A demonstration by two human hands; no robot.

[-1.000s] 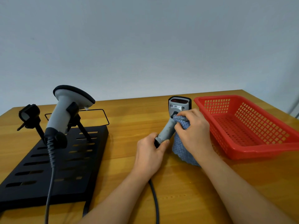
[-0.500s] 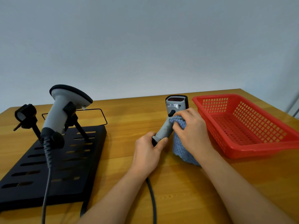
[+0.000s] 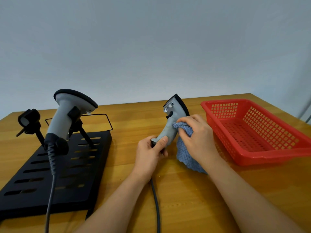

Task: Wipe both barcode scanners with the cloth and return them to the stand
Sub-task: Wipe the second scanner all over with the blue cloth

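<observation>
Held scanner: grey handheld barcode scanner (image 3: 171,125), long axis running up and away from the butt of its handle, head tilted right.
Left hand (image 3: 151,153): fingers curled round the handle base, cable (image 3: 155,202) trailing toward the viewer.
Right hand (image 3: 198,137): presses the blue knitted cloth (image 3: 186,153) against the handle's right side.
Return target: black slotted stand (image 3: 55,167), well left; the left hand is nearer.
Second scanner (image 3: 65,118): seated in the right cradle; the left black cradle (image 3: 28,118) is free.
Obstruction: none between; red plastic basket (image 3: 262,132) lies right.
</observation>
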